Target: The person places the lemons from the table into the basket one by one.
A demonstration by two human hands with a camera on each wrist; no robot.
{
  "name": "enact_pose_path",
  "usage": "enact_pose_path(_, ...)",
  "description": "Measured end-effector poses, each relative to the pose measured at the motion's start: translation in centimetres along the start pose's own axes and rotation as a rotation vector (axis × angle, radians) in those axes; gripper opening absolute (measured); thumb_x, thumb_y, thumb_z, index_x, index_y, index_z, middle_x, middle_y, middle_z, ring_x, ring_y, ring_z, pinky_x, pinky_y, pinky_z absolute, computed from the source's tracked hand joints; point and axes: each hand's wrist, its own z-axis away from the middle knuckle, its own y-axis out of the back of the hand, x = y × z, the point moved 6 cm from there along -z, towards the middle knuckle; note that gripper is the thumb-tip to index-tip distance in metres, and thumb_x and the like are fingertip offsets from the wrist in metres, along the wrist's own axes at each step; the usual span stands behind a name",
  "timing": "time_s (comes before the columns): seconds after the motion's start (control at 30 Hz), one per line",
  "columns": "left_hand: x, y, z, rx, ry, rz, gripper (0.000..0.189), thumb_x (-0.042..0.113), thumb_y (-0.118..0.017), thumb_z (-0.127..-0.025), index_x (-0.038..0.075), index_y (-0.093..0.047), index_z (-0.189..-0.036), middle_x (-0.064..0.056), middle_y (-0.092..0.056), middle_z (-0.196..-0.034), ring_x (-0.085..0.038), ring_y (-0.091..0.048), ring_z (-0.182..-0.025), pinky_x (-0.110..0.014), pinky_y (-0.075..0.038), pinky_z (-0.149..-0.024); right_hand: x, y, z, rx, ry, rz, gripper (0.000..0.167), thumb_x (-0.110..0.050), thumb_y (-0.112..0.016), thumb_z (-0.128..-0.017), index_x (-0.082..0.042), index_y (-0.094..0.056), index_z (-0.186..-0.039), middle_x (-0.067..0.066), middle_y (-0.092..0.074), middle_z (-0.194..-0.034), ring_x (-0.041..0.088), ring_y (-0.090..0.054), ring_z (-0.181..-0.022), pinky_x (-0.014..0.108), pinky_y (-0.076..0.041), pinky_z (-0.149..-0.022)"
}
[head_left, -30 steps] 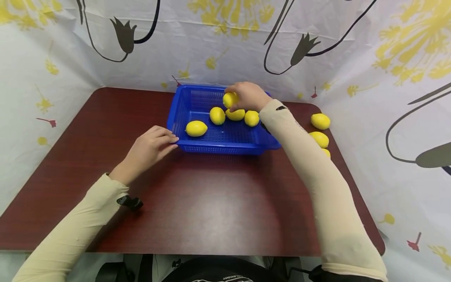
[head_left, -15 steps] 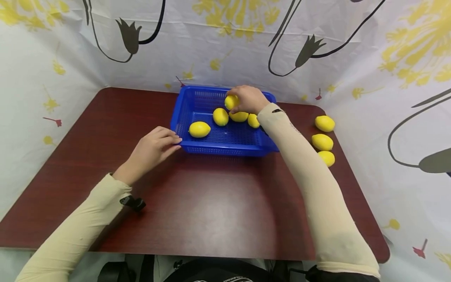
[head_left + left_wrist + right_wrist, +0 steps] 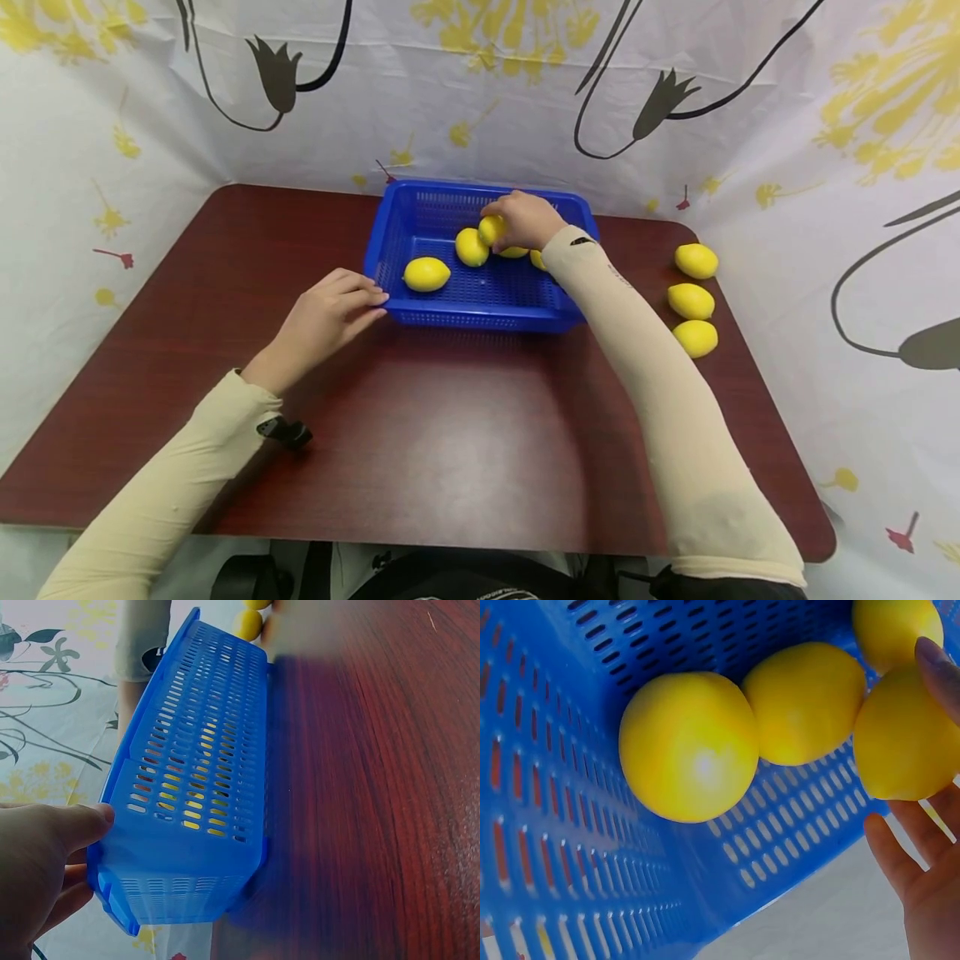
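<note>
A blue plastic basket [image 3: 480,310] with slotted walls stands toward the back of the table. My left hand [image 3: 327,318] pinches its front left corner; in the left wrist view the thumb [image 3: 86,823] lies on the rim, fingers behind. My right hand [image 3: 527,218] reaches into the basket and holds a lemon [image 3: 492,230] between thumb and fingers. In the right wrist view this held lemon [image 3: 904,739] is close above other lemons [image 3: 690,746]. One lemon [image 3: 427,274] lies apart at the basket's left; another [image 3: 472,248] is beside the held one. The right hand partly hides others.
Several objects frame the space: three lemons [image 3: 691,302] lie in a row along the right edge of the dark red-brown table [image 3: 450,433]. A patterned white cloth [image 3: 480,108] hangs behind and at both sides. My right sleeve [image 3: 652,383] crosses the table's right part.
My right hand has sunk slightly deeper into the basket with the lemon. The right forearm shifted left, uncovering the lemons at the table's right. The left hand stays on the rim.
</note>
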Motion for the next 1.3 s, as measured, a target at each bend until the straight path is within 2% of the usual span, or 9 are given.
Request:
enact_pose_path(0.17, -0.1, 0.0, 0.1, -0.005, 0.006, 0.003, 0.023, 0.009, -0.083, -0.077, 0.003, -0.077, -0.099, -0.010, -0.073, -0.099, -0.026, -0.063, -0.098, -0.040, -0.056, -0.088, -0.5, -0.3, -0.3, 0.003, 0.022, -0.010, 0.063, -0.027, -0.083, -0.080, -0.013, -0.059, -0.136, 0.012, -0.059, -0.140, 0.034, -0.049, -0.133, 0.049, -0.042, -0.113)
enact_pose_path(0.37, -0.1, -0.1, 0.2, 0.003, 0.007, 0.006, 0.024, 0.009, -0.084, -0.077, 0.003, -0.077, -0.099, -0.010, -0.073, -0.100, -0.026, -0.063, -0.098, -0.041, -0.056, -0.088, -1.0, -1.0, -0.9, 0.014, 0.041, -0.020, 0.062, -0.028, -0.084, -0.078, -0.013, -0.061, -0.134, 0.012, -0.062, -0.134, 0.033, -0.054, -0.127, 0.049, -0.045, -0.109)
enact_pose_path(0.53, -0.2, -0.2, 0.3, -0.004, 0.011, 0.011, 0.023, 0.011, -0.083, -0.079, 0.003, -0.078, -0.100, -0.010, -0.073, -0.100, -0.026, -0.063, -0.099, -0.041, -0.056, -0.089, -1.2, -1.9, -1.5, 0.006, 0.064, 0.001, 0.063, -0.031, -0.084, -0.079, -0.013, -0.061, -0.135, 0.012, -0.063, -0.133, 0.033, -0.054, -0.125, 0.050, -0.046, -0.108)
enact_pose_path(0.8, -0.3, -0.1, 0.3, 0.010, 0.006, 0.009, 0.024, 0.010, -0.083, -0.078, 0.003, -0.077, -0.100, -0.010, -0.073, -0.100, -0.026, -0.063, -0.099, -0.041, -0.056, -0.089, -1.8, -2.0, -2.0, 0.011, 0.099, 0.029, 0.063, -0.028, -0.084, -0.078, -0.011, -0.061, -0.134, 0.012, -0.063, -0.131, 0.032, -0.057, -0.122, 0.048, -0.047, -0.107)
enact_pose_path(1.3, -0.3, -0.1, 0.2, 0.013, 0.008, 0.014, 0.023, 0.009, -0.083, -0.077, 0.002, -0.077, -0.098, -0.011, -0.073, -0.100, -0.026, -0.063, -0.098, -0.042, -0.056, -0.088, -2.7, -2.0, -1.9, -0.015, 0.080, 0.008, 0.064, -0.026, -0.083, -0.080, -0.010, -0.058, -0.137, 0.014, -0.061, -0.136, 0.032, -0.057, -0.124, 0.046, -0.045, -0.110)
